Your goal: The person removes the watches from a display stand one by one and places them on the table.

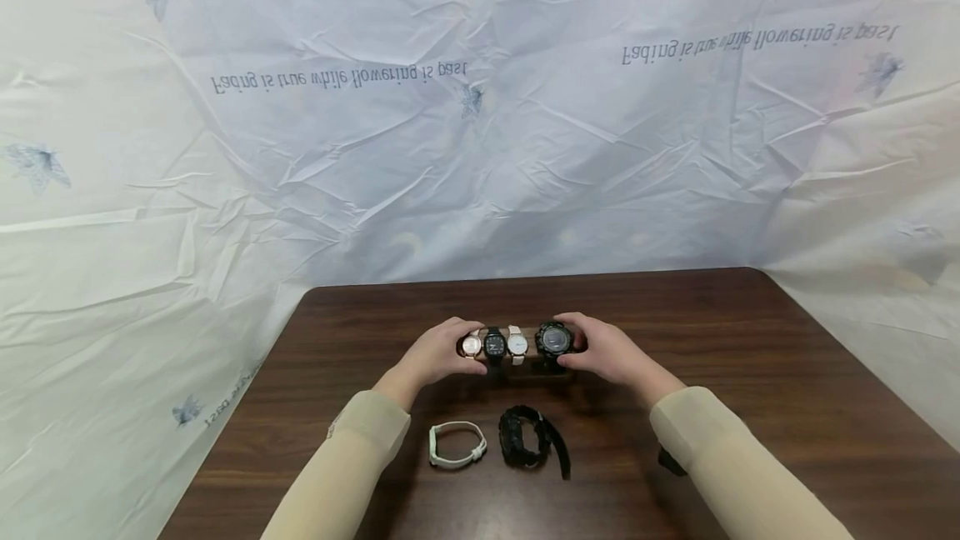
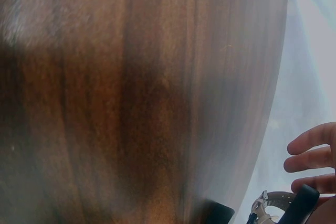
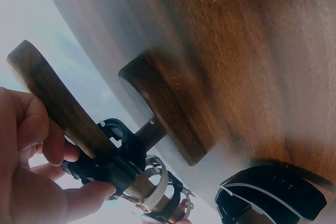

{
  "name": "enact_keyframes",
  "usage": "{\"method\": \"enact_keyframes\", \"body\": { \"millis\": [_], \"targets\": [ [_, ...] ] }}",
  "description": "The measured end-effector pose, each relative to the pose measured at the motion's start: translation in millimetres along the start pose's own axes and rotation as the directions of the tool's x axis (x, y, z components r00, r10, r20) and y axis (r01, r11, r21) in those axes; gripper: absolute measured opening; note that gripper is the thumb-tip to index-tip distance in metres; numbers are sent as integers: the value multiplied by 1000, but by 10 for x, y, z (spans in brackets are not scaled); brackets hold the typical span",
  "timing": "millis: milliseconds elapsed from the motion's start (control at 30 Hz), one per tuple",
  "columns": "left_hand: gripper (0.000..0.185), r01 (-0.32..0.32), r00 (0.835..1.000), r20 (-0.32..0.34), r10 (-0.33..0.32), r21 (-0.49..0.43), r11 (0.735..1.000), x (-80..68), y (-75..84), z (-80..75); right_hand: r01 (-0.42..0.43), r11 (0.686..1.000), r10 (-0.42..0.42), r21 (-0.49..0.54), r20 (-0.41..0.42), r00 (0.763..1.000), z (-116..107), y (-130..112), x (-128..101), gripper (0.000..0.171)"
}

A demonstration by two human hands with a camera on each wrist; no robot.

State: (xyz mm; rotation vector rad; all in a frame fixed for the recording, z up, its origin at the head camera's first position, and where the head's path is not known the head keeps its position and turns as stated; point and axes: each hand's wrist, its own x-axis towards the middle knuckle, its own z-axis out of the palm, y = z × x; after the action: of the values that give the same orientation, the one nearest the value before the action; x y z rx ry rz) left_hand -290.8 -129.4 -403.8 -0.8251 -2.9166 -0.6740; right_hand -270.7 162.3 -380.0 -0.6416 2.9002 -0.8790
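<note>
A wooden watch stand [image 1: 534, 367] stands mid-table, its bar [image 3: 58, 103] carrying a rose-gold watch [image 1: 471, 346], a small black watch [image 1: 494, 345], a white watch [image 1: 517, 345] and a large black watch [image 1: 553, 340]. My left hand [image 1: 463, 348] curls round the bar's left end beside the rose-gold watch; its fingers [image 2: 312, 153] show in the left wrist view. At the right end, my right hand [image 1: 573, 348] pinches the large black watch [image 3: 113, 156] between thumb and fingers. The stand's round base [image 3: 168, 111] sits on the table.
On the dark wooden table [image 1: 750, 373], nearer me, lie a white watch [image 1: 457, 445] and a black watch [image 1: 528, 438] with its strap loose. Crumpled white sheeting printed with text hangs behind and beside the table. The table edges run close on the left and far sides.
</note>
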Motion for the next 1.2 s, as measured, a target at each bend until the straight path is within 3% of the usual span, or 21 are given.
{"method": "enact_keyframes", "body": {
  "millis": [1200],
  "targets": [
    [70, -4, 1000, -11, 4, -7, 1000, -7, -8, 11, -43, 999, 42, 9, 21, 999, -95, 137, -61, 63]
  ]
}}
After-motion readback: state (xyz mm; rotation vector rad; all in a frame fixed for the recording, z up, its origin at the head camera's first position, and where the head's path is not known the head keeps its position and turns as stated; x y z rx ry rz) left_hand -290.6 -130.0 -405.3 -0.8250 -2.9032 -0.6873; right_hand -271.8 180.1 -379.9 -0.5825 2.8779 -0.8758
